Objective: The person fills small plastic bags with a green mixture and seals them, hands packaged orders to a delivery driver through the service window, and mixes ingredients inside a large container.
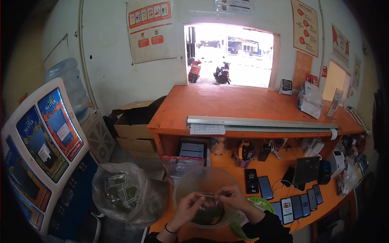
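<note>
Both hands meet over the front of the work surface, fingers and thumbs closed in a pinch: the left hand (189, 205) has one end of a small clear plastic packet (208, 195) and the right hand (231, 197) the other, with hardly any gap between the two sets of fingertips. The packet is stretched roughly level between them, above the clear bowl (204, 177); how far it hangs down is hard to tell against the dark contents (211, 216) below. The bowl's rim curves round behind the hands, leaving bare see-through wall beyond the fingertips. On the right, a green basket (262, 202) sits close against the bowl, partly under the right forearm, so room is tight there. Farther right, a row of phones (287, 210) lines the near edge of the orange desk (231, 168), with a phone with a star on its screen (251, 181) lying behind; a strip of open orange separates it from the bowl. Leftward, past the desk's side edge, a large plastic bag (121, 190) of small packets stands near the left forearm. Behind the bowl lies a red-edged plastic pouch (183, 165), and above the desk the front edge of the upper counter (219, 101) bounds the space, a metal bar (259, 123) along it. Beyond the bar, the countertop runs wide and open to the window (251, 56).
</note>
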Demonstrator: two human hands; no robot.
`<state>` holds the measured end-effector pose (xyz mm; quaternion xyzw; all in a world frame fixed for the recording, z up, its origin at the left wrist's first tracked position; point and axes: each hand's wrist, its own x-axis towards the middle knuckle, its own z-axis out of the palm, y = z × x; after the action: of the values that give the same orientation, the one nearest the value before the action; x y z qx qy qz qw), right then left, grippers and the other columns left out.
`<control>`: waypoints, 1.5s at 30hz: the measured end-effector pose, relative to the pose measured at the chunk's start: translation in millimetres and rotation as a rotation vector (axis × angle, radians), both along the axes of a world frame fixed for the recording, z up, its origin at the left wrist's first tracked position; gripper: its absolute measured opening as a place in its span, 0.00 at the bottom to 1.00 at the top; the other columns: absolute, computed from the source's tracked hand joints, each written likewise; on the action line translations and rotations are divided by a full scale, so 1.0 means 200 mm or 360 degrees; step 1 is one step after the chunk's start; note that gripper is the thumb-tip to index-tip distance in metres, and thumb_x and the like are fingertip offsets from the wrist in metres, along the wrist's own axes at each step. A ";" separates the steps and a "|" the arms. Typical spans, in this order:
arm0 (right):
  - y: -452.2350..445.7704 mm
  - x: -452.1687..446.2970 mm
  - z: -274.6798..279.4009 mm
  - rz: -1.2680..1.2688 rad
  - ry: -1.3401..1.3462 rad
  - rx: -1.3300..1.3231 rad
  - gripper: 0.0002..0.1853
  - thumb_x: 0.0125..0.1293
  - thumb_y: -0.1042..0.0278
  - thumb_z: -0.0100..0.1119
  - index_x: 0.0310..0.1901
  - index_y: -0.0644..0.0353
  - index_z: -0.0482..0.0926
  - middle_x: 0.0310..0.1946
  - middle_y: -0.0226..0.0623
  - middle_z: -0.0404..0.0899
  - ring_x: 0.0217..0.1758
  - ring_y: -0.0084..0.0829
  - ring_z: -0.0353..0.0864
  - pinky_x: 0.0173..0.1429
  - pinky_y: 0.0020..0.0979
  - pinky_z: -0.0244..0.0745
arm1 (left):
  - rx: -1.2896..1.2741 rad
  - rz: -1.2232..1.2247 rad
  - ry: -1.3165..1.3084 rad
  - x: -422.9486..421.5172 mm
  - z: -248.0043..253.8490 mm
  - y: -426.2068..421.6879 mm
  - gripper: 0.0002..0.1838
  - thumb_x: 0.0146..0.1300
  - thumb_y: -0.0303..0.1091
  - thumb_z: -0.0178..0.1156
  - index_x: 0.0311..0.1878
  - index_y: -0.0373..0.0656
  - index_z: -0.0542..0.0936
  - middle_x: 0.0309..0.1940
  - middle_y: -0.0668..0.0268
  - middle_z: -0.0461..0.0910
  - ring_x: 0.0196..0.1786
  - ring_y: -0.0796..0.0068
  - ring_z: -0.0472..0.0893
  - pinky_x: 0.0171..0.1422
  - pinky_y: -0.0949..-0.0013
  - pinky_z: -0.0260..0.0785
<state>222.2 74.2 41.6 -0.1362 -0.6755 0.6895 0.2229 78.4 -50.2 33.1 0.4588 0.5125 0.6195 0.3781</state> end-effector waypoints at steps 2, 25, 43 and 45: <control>-0.01 0.00 0.00 0.0021 -0.0035 0.0040 0.04 0.55 0.74 0.54 0.32 0.64 0.75 0.20 0.27 0.73 0.22 0.15 0.70 0.25 0.16 0.64 | 0.0007 -0.0022 -0.0126 0.01 -0.02 0.00 0.10 0.62 0.33 0.48 0.39 0.35 0.72 0.26 0.64 0.78 0.30 0.83 0.76 0.30 0.81 0.66; 0.37 0.64 -0.88 -0.1169 -0.1131 0.0725 0.13 0.52 0.60 0.58 0.25 0.63 0.76 0.21 0.42 0.75 0.29 0.37 0.76 0.34 0.33 0.68 | -0.0475 0.1761 0.1580 -0.98 -0.05 -0.70 0.15 0.56 0.29 0.53 0.46 0.32 0.71 0.36 0.57 0.76 0.39 0.68 0.75 0.45 0.71 0.65; 0.23 0.70 -0.53 -0.1156 -0.0567 0.0332 0.06 0.52 0.69 0.61 0.26 0.62 0.76 0.23 0.31 0.74 0.29 0.21 0.71 0.35 0.25 0.65 | 0.0048 0.0098 0.0648 0.09 0.03 -0.01 0.13 0.51 0.25 0.58 0.41 0.37 0.73 0.32 0.66 0.74 0.35 0.79 0.74 0.41 0.76 0.66; 0.14 0.63 -0.24 -0.0876 -0.0460 0.0475 0.05 0.53 0.70 0.59 0.27 0.61 0.77 0.24 0.31 0.73 0.29 0.22 0.71 0.35 0.24 0.64 | -0.0111 -0.0097 0.0599 0.21 0.11 0.04 0.13 0.53 0.27 0.57 0.43 0.38 0.73 0.32 0.66 0.75 0.34 0.79 0.75 0.39 0.76 0.67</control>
<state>347.3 101.9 -6.0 -0.3755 -0.7314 0.4707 0.3202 119.7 -42.9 55.5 0.5685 0.5812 0.4929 0.3098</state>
